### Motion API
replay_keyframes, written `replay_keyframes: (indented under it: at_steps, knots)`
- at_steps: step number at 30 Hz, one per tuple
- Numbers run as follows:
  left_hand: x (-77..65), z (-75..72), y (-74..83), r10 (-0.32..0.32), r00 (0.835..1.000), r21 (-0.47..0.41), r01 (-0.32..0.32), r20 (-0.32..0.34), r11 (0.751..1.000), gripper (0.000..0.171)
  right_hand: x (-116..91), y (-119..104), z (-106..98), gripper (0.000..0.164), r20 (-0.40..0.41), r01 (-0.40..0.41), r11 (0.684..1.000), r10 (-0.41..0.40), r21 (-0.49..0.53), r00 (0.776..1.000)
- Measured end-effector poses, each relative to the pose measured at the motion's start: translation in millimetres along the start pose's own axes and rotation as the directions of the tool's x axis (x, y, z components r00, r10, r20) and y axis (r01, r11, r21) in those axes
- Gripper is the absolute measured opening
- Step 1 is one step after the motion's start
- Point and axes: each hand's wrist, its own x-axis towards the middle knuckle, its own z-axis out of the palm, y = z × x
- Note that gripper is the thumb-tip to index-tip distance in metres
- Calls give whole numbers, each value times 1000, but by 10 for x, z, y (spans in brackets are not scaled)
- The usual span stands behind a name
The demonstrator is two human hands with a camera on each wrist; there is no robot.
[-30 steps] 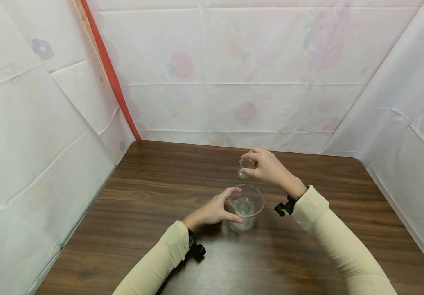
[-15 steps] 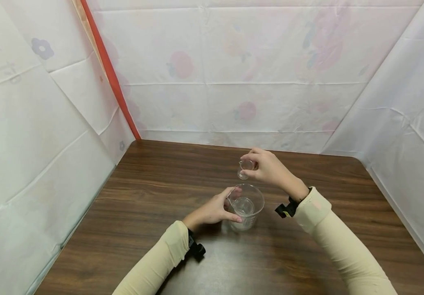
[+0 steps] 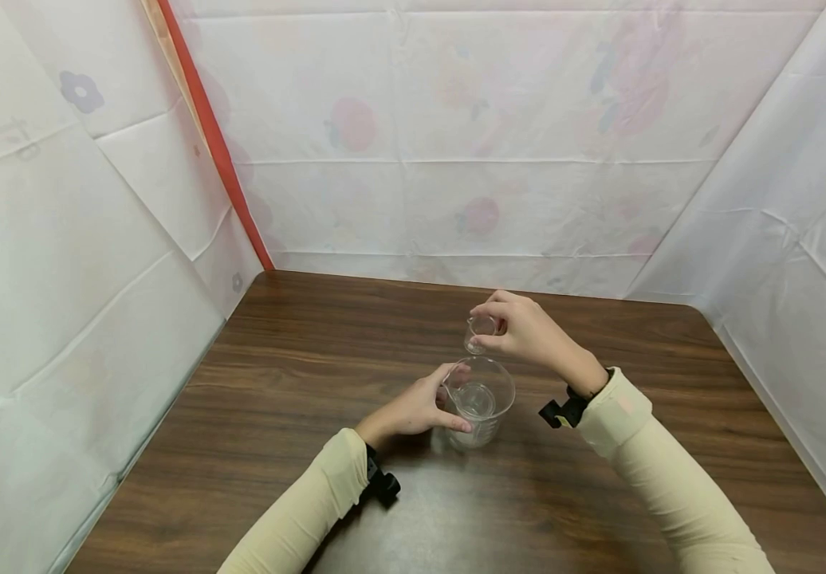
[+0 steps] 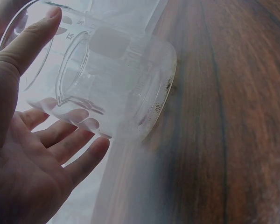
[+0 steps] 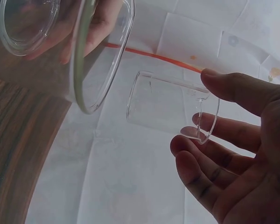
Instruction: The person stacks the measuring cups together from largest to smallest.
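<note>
A large clear glass beaker (image 3: pixel 485 430) stands on the table, with a smaller glass beaker (image 4: pixel 74 65) inside it. My left hand (image 3: pixel 416 406) grips the large beaker from the left, thumb on the near side and fingers round the far side. Just above and behind the large beaker's rim, my right hand (image 3: pixel 524 327) pinches a tiny glass beaker (image 5: pixel 163 105) near its top between thumb and fingers. The tiny beaker is roughly upright, its base apart from the large beaker in the right wrist view. No contents show in it.
The dark wood-grain table (image 3: pixel 298 359) spreads out on all sides of the beakers. Pale printed sheets (image 3: pixel 413 207) hang at the back and both sides, and a red strip (image 3: pixel 219 143) runs down the back left corner.
My right hand has come down slightly with the tiny beaker, bringing its base closer to the large beaker's rim. My left hand and the large beaker have stayed in place.
</note>
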Motion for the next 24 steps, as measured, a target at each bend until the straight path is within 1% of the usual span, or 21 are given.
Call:
replay_keyframes:
  at_steps: [8, 13, 17, 24]
  knots:
    - [-4, -2, -13, 0, 1000, -1, 0, 8, 1000, 88, -35, -26, -13, 34, 1, 1, 1000, -1, 11, 1000]
    - [-1, -7, -30, 1, 1000, -4, -1, 10, 1000, 86, -59, -45, -19, 34, 37, -11, 1000, 10, 28, 999]
    - [3, -9, -38, 9, 1000, -11, -9, 9, 1000, 87, -65, -71, -30, 32, 55, -2, 1000, 1, 28, 998]
    - [-4, -4, -28, 5, 1000, -13, -5, -1, 1000, 85, -83, -94, -15, 30, 51, 20, 1000, -21, 20, 998]
